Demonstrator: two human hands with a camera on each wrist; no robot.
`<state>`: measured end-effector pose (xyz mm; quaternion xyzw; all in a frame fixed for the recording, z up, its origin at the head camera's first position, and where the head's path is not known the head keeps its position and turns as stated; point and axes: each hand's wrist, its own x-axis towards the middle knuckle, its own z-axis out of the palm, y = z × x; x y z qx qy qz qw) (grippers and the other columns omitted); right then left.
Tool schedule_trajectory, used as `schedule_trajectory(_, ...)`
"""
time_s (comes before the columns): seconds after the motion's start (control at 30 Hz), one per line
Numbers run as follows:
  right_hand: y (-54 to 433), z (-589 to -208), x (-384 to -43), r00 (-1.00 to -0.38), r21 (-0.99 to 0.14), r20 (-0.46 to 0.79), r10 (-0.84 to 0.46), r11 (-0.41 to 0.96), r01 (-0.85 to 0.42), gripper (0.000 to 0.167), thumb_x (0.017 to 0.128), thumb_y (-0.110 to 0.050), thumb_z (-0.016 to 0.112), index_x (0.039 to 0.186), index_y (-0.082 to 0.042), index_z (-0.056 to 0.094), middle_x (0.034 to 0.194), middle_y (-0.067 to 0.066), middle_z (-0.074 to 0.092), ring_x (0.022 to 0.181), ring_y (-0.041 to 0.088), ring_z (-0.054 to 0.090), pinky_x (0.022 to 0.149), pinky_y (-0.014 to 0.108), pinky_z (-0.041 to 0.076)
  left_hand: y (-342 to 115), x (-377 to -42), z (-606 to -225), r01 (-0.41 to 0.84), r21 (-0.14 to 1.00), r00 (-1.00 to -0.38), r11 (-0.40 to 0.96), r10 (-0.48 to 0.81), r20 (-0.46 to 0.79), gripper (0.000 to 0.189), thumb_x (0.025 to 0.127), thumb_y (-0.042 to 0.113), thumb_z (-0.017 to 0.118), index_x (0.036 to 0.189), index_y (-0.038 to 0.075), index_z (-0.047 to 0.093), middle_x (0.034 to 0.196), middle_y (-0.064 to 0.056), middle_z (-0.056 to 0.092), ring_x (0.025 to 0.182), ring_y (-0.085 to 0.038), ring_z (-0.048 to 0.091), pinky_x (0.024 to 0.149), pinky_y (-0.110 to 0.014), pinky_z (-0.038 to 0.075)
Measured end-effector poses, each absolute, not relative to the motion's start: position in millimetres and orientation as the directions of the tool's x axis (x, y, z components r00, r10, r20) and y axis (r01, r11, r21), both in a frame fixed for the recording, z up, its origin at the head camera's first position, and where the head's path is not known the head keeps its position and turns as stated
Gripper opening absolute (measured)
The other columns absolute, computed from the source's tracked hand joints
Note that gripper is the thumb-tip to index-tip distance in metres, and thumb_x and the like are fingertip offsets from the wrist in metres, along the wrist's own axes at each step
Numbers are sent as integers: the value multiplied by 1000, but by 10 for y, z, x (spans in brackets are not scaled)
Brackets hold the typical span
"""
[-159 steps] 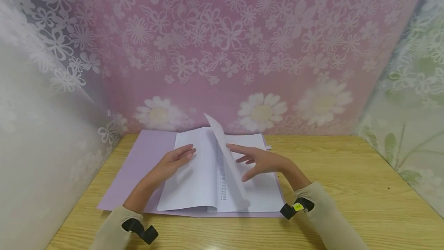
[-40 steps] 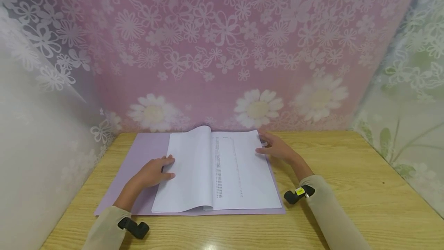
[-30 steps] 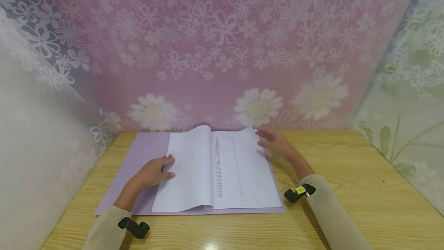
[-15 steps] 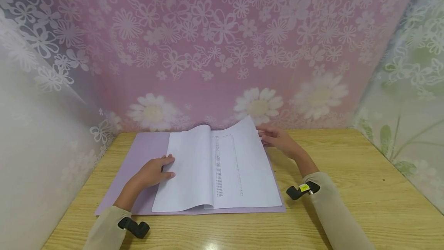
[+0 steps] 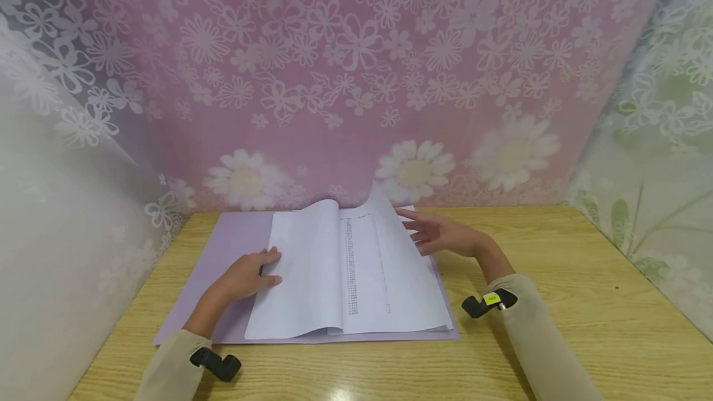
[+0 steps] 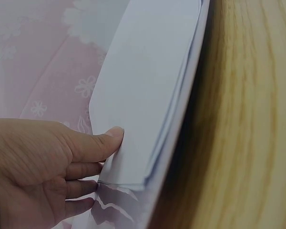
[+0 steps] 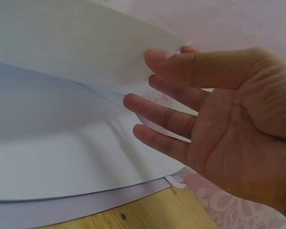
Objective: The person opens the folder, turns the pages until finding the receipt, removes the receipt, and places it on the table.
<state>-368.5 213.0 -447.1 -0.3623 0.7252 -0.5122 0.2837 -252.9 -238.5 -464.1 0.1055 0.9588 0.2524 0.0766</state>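
Observation:
A lilac folder (image 5: 234, 234) lies spread out with white paper sheets inside. My left hand (image 5: 242, 277) rests on the left edge of the turned sheets (image 5: 303, 277), thumb and index fingertip on the paper; the left wrist view has the thumb (image 6: 109, 138) over the sheets' edge. On the right side a page (image 5: 370, 265) printed with narrow columns curls upward, its top corner raised. My right hand (image 5: 445, 234) is at that page's right edge, fingers extended and apart. The right wrist view has the thumb tip overlapping the page's blank underside (image 7: 86, 43), with more white paper (image 7: 62, 167) below.
The folder lies on a wood-grain table (image 5: 557, 289), close to a pink floral backdrop (image 5: 312, 79). Pale flowered panels (image 5: 56, 234) flank the table on both sides. A small white tab (image 7: 176, 182) sticks out of the folder's edge in the right wrist view.
The printed page's top right corner has risen and swung left, the right hand following it leftward. Earlier, another page was standing upright between the hands. The left hand has lately stayed in place.

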Motion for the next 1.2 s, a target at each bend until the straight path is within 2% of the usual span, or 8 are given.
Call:
schedule_trajectory(0.17,2086,-4478,-3679,-509,-956,-46,-859,186,-227,100,91,0,71,165,-32,12,172,11,15,151,44,33,116,51,42,-2377,-2524,-4631,156,501,-967,851,235,-98,64,94,22,73,148,-3,49,157,-25,41,147,-49,34,118,-61,33)
schedule_trajectory(0.37,1996,-4421,-3623,-507,-916,-52,-861,243,-318,108,86,-11,81,164,-38,11,173,5,10,153,42,30,121,60,33,-2394,-2535,-4644,174,499,-965,849,249,-86,64,94,21,73,148,-3,49,157,-25,41,147,-50,34,118,-62,33)
schedule_trajectory(0.53,1885,-4370,-3564,-502,-883,-59,-863,279,-377,111,85,-13,83,164,-39,10,174,-5,6,153,41,30,121,61,31,-2390,-2533,-4644,167,501,-965,849,244,-93,63,94,22,73,148,-3,49,157,-25,41,147,-50,33,118,-62,33)
schedule_trajectory(0.7,1782,-4319,-3497,-495,-855,-50,-867,293,-428,109,86,-12,82,164,-38,10,173,-10,5,153,37,33,121,59,32,-2388,-2530,-4634,165,496,-966,853,242,-95,64,94,22,73,148,-3,50,157,-25,41,147,-50,34,118,-62,33)
schedule_trajectory(0.87,1683,-4269,-3419,-476,-841,-43,-879,289,-458,106,86,-17,83,164,-36,13,173,-8,7,153,33,35,122,60,31,-2397,-2532,-4641,167,497,-965,852,243,-93,64,94,23,73,148,-2,50,157,-24,41,147,-49,34,118,-62,33)
schedule_trajectory(1.03,1591,-4256,-3358,-457,-812,-33,-889,290,-507,102,88,-22,81,165,-25,15,174,1,8,151,36,36,120,64,31,-2415,-2545,-4651,178,500,-962,847,256,-90,63,95,24,73,148,-3,50,157,-25,41,147,-49,34,118,-62,33)
schedule_trajectory(1.2,1521,-4274,-3314,-473,-766,-76,-878,355,-535,96,90,-28,79,165,-23,20,174,3,7,151,37,36,119,64,32,-2437,-2565,-4661,191,501,-958,844,271,-91,63,95,24,73,148,-3,50,157,-25,41,147,-50,34,118,-62,33)
